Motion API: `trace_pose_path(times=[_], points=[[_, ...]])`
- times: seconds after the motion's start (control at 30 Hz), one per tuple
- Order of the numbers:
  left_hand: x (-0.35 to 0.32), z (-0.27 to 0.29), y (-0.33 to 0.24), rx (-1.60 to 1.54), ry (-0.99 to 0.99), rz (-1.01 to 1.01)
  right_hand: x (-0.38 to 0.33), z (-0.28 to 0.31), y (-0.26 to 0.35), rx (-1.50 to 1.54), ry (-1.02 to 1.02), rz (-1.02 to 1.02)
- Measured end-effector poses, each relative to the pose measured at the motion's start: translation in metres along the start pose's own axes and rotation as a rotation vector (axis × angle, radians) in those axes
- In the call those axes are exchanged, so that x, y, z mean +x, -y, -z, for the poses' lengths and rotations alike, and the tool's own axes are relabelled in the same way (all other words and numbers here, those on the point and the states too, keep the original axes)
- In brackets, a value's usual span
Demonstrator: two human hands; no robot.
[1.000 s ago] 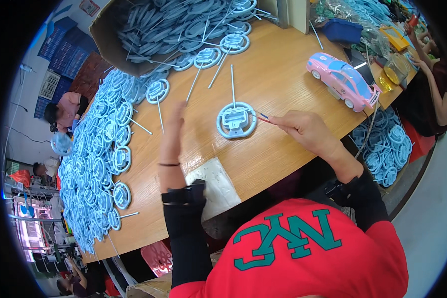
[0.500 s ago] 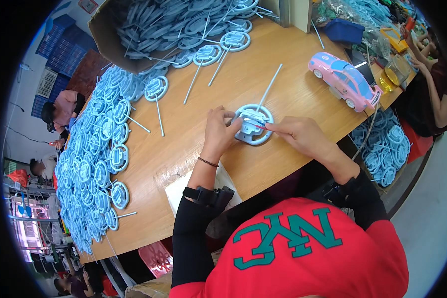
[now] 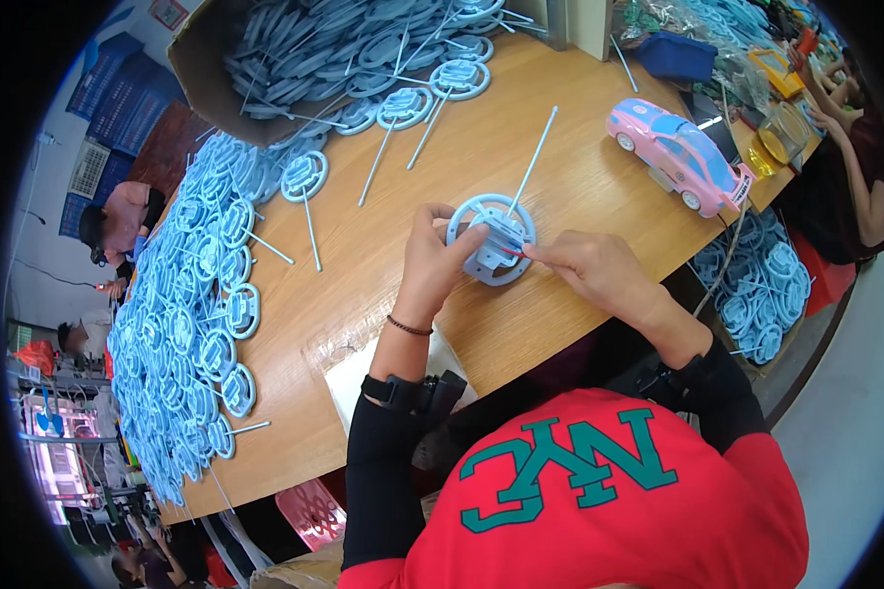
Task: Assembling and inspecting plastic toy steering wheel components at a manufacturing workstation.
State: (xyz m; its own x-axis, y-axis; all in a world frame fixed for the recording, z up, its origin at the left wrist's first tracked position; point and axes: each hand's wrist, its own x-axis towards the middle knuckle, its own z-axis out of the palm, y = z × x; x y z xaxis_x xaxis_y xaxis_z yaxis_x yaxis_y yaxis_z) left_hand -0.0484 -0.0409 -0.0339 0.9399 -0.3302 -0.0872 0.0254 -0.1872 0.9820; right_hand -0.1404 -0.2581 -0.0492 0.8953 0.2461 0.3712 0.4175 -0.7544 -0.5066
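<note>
A light-blue toy steering-wheel controller [image 3: 497,273] with a long thin antenna is at the middle of the table, its antenna pointing up and to the right. My left hand [image 3: 434,253] grips its left rim, the thumb pressed onto the centre panel. From the right, my right hand [image 3: 594,270] pinches a thin red piece [image 3: 511,252] against the controller's centre; its far end is hidden there, and I cannot tell its kind.
A heap of similar controllers [image 3: 182,314] covers the table's left side. More fill a cardboard box [image 3: 194,74] at the back. A pink toy car [image 3: 673,152] stands at the right, near a blue bin [image 3: 676,57]. A co-worker's arm [image 3: 845,147] shows far right.
The controller has tilted and shifted slightly left in my left hand, showing more of its upper rim. My right hand stays at its centre with the thin red piece.
</note>
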Motion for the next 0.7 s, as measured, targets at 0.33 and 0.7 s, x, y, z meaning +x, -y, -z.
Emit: trace_pose_path(times=[0.33, 0.7], points=[[-0.005, -0.022, 0.017, -0.622, 0.061, 0.097, 0.001, -0.002, 0.000, -0.029, -0.133, 0.007], [-0.008, -0.018, 0.009, -0.673, 0.149, 0.140, 0.005, 0.012, 0.011, 0.008, -0.116, 0.046]])
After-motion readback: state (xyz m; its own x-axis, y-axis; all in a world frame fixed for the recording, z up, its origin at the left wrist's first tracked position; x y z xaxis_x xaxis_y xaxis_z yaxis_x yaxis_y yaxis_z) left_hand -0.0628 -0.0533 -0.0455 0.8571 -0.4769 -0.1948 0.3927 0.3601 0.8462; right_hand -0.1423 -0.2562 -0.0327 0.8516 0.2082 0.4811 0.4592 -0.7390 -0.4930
